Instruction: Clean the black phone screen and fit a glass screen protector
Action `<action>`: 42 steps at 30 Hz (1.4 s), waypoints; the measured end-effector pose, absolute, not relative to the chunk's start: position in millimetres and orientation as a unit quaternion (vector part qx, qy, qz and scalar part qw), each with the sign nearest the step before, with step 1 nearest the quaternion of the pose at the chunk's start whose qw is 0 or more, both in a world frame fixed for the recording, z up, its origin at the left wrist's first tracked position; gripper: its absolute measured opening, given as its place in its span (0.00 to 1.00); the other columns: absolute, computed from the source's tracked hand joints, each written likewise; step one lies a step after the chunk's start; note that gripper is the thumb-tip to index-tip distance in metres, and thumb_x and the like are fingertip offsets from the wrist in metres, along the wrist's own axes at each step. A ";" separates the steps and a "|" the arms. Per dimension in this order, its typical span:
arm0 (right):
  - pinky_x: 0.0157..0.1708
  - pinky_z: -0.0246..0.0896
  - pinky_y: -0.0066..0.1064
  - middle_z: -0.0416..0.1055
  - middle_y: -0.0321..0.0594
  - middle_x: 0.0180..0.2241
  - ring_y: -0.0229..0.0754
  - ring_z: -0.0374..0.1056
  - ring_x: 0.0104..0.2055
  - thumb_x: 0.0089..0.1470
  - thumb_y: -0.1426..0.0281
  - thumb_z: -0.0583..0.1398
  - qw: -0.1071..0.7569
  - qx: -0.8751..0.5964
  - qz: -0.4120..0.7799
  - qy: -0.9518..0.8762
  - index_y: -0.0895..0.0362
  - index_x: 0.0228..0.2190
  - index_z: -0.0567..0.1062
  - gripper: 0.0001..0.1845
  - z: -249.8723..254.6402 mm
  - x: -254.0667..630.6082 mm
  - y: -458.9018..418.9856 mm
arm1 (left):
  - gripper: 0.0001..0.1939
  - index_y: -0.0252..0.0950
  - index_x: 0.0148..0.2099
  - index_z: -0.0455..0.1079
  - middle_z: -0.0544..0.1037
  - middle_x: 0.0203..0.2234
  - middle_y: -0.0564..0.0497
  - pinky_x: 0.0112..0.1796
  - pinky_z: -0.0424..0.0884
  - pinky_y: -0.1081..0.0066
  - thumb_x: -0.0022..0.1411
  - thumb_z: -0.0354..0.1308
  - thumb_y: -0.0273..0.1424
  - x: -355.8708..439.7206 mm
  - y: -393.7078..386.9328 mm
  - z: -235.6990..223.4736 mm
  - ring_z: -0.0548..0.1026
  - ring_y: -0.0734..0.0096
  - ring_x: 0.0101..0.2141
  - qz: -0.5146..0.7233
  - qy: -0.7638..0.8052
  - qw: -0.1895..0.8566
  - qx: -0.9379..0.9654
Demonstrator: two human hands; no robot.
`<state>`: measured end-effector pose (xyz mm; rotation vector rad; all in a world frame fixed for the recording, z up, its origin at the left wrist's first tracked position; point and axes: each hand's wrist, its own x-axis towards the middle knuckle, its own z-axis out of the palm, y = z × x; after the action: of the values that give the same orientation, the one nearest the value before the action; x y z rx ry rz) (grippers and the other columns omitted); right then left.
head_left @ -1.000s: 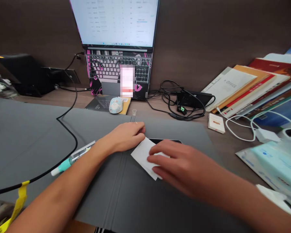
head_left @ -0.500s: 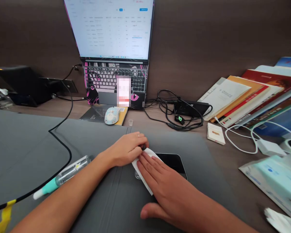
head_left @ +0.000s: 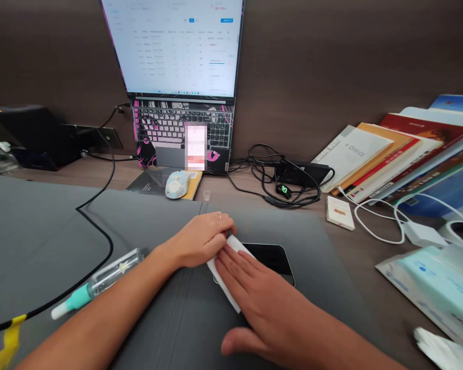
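Note:
A black-screened smartphone lies on the grey desk mat, partly covered by my hands. Across its left part is a folded white tissue. My right hand rests flat on this tissue, fingers stretched together and thumb held out to the side. At the phone's far left corner, my left hand is closed with curled fingers, seemingly on the phone's edge; its fingertips are hidden. Beside my left forearm lies a clear spray bottle with a teal and white top.
Behind the mat stand an open laptop and a patterned mouse. Black cables with an adapter lie right of them. Further right are leaning books, a small white box and a tissue pack.
The tissue and my right hand have shifted very slightly left. My left hand keeps its place at the phone's corner. The whole view has moved a little.

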<state>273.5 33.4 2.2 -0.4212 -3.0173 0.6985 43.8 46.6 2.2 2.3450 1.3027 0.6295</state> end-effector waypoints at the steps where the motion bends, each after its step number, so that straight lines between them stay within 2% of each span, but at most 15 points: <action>1: 0.73 0.30 0.46 0.32 0.53 0.73 0.54 0.30 0.75 0.61 0.42 0.55 0.011 -0.143 0.221 -0.965 0.62 0.71 0.41 0.54 1.7 273.5 33.8 | 0.14 0.36 0.44 0.68 0.73 0.36 0.49 0.43 0.66 0.65 0.63 0.42 0.27 44.2 46.0 2.9 0.70 0.64 0.38 0.224 0.465 0.192 0.835; 5: 0.73 0.31 0.46 0.33 0.52 0.73 0.54 0.31 0.75 0.61 0.43 0.55 0.002 -0.122 0.231 -0.965 0.60 0.71 0.42 0.53 1.7 273.4 34.6 | 0.16 0.35 0.46 0.69 0.74 0.36 0.48 0.44 0.66 0.65 0.63 0.42 0.27 44.8 45.1 3.1 0.70 0.64 0.38 0.222 0.464 0.197 0.834; 9: 0.73 0.32 0.50 0.32 0.56 0.72 0.57 0.31 0.75 0.60 0.41 0.55 0.001 -0.165 0.208 -0.964 0.64 0.71 0.42 0.55 3.1 274.5 35.4 | 0.16 0.36 0.45 0.69 0.75 0.38 0.48 0.45 0.67 0.64 0.63 0.42 0.28 44.0 45.6 0.7 0.71 0.64 0.39 0.219 0.471 0.196 0.832; 13: 0.73 0.35 0.48 0.33 0.51 0.73 0.55 0.33 0.75 0.60 0.41 0.55 0.000 -0.130 0.218 -0.967 0.59 0.71 0.42 0.54 2.1 275.7 36.4 | 0.17 0.36 0.48 0.70 0.76 0.40 0.47 0.46 0.68 0.64 0.64 0.42 0.28 44.2 46.0 -0.7 0.72 0.63 0.41 0.212 0.475 0.192 0.832; 17: 0.72 0.37 0.52 0.34 0.55 0.72 0.60 0.34 0.74 0.60 0.40 0.54 -0.006 -0.177 0.192 -0.965 0.63 0.71 0.43 0.55 3.4 274.6 38.2 | 0.18 0.36 0.50 0.70 0.77 0.44 0.46 0.48 0.69 0.63 0.64 0.42 0.28 44.7 46.0 -0.7 0.73 0.62 0.43 0.215 0.473 0.197 0.831; 21: 0.73 0.34 0.47 0.36 0.49 0.73 0.54 0.35 0.75 0.61 0.42 0.54 -0.004 -0.122 0.210 -0.970 0.58 0.71 0.41 0.52 6.7 274.9 37.8 | 0.19 0.37 0.51 0.70 0.78 0.44 0.46 0.48 0.69 0.63 0.64 0.42 0.27 45.1 45.0 0.1 0.74 0.62 0.43 0.211 0.478 0.202 0.828; 25: 0.73 0.34 0.49 0.33 0.52 0.73 0.57 0.33 0.75 0.59 0.40 0.54 0.008 -0.167 0.211 -0.963 0.60 0.71 0.41 0.55 6.3 275.5 37.3 | 0.19 0.37 0.53 0.69 0.78 0.45 0.46 0.48 0.70 0.62 0.65 0.42 0.28 46.1 44.1 1.2 0.74 0.61 0.44 0.205 0.479 0.201 0.829; 29: 0.73 0.33 0.45 0.38 0.50 0.72 0.53 0.35 0.75 0.62 0.43 0.54 0.000 -0.117 0.233 -0.966 0.59 0.71 0.41 0.51 4.9 274.6 37.3 | 0.21 0.37 0.55 0.69 0.78 0.44 0.46 0.48 0.70 0.62 0.66 0.41 0.28 47.1 43.6 1.8 0.74 0.61 0.44 0.200 0.483 0.204 0.827; 32: 0.73 0.35 0.47 0.35 0.50 0.73 0.55 0.35 0.75 0.61 0.42 0.55 0.021 -0.151 0.223 -0.963 0.58 0.71 0.39 0.53 4.9 274.6 37.2 | 0.21 0.36 0.55 0.69 0.78 0.46 0.45 0.49 0.70 0.61 0.66 0.41 0.28 47.4 43.5 1.7 0.74 0.61 0.45 0.203 0.482 0.205 0.827; 36: 0.73 0.36 0.46 0.41 0.50 0.72 0.53 0.38 0.74 0.62 0.45 0.55 0.010 -0.107 0.227 -0.968 0.58 0.71 0.41 0.51 5.9 274.7 37.6 | 0.22 0.36 0.56 0.69 0.78 0.47 0.45 0.50 0.70 0.61 0.65 0.42 0.28 48.0 44.0 1.1 0.75 0.60 0.46 0.201 0.490 0.207 0.823; 40: 0.73 0.35 0.47 0.36 0.51 0.72 0.55 0.35 0.74 0.60 0.43 0.56 0.020 -0.146 0.222 -0.964 0.58 0.71 0.41 0.53 8.2 275.0 39.2 | 0.21 0.37 0.56 0.69 0.78 0.50 0.46 0.51 0.70 0.62 0.65 0.43 0.28 48.4 44.8 1.0 0.75 0.61 0.47 0.197 0.486 0.215 0.824; 42: 0.73 0.34 0.46 0.37 0.49 0.72 0.54 0.35 0.74 0.62 0.45 0.56 0.008 -0.128 0.232 -0.964 0.58 0.71 0.43 0.51 10.6 275.5 39.4 | 0.21 0.37 0.56 0.69 0.78 0.50 0.47 0.52 0.70 0.62 0.66 0.42 0.28 48.3 44.8 1.2 0.75 0.62 0.47 0.199 0.487 0.213 0.823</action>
<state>275.5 39.4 10.6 -0.3987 -3.0136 0.7263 48.3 44.8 1.2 2.2852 1.3532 0.5537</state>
